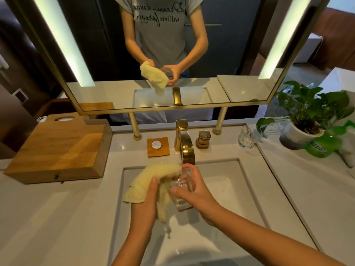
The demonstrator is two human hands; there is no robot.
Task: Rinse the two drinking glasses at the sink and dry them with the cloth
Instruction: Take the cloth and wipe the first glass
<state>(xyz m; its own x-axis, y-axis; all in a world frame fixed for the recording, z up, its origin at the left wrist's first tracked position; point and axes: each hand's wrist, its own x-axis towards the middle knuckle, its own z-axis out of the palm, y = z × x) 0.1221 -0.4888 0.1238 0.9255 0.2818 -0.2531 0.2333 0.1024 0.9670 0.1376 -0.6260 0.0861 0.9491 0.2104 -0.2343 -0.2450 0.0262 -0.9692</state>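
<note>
Over the white sink (249, 191) my right hand (194, 191) grips a clear drinking glass (182, 186), tilted on its side with its thick base toward me. My left hand (148, 200) holds a pale yellow cloth (153, 175) that drapes over the glass's open end and hangs down below my palm. A second clear glass (247, 138) stands upright on the counter at the back right, beside the plant pot. The mirror shows both hands with the cloth and the glass.
A gold faucet (184, 143) and its handle (203, 139) stand behind the basin, no water visibly running. An orange soap dish (158, 147) lies left of the faucet. A wooden box (57, 150) fills the left counter. A potted plant (301, 129) and green packet (322, 147) crowd the right.
</note>
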